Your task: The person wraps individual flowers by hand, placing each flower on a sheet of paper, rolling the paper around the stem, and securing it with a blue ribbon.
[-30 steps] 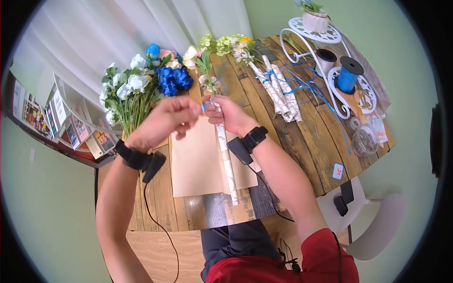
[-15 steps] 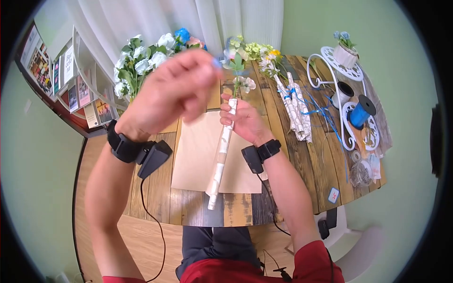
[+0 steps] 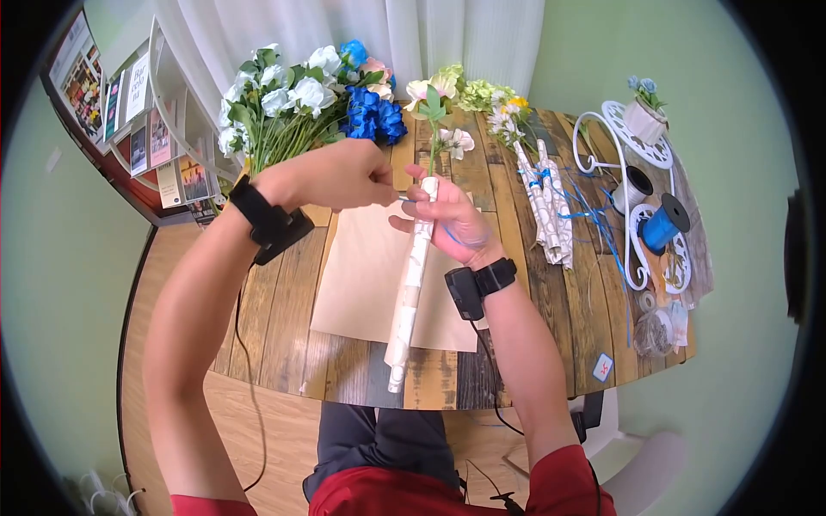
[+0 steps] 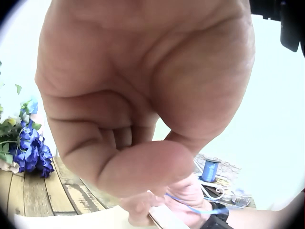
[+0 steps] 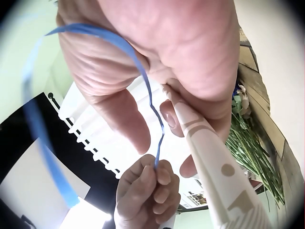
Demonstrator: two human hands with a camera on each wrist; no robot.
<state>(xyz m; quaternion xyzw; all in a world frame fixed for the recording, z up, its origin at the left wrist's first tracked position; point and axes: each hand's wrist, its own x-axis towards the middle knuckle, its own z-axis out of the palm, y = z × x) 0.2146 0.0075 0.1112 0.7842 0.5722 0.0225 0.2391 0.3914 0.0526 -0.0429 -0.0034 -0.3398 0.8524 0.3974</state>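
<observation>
My right hand (image 3: 454,222) holds a slim tube of white patterned paper (image 3: 408,297) near its upper end. A stem with green leaves and pale blossoms (image 3: 456,143) rises from that end. The left hand (image 3: 346,175) is just left of the tube's top, its fingers curled. In the right wrist view the left hand (image 5: 147,191) pinches a thin blue ribbon (image 5: 151,102), which loops up past the right palm (image 5: 157,47). The left palm (image 4: 143,81) fills much of the left wrist view and hides part of the right hand (image 4: 183,191) behind it.
Brown paper (image 3: 357,279) lies under the tube. White flowers (image 3: 310,95) and blue flowers (image 3: 374,116) are at the back left. To the right are paper-wrapped flowers (image 3: 551,211), a blue ribbon spool (image 3: 661,225), a white metal stand (image 3: 632,271) and a small card (image 3: 603,367).
The left hand has come down from its raised place near the head camera to beside the tube's top. My right hand still holds the tube, and the head view has shifted.
</observation>
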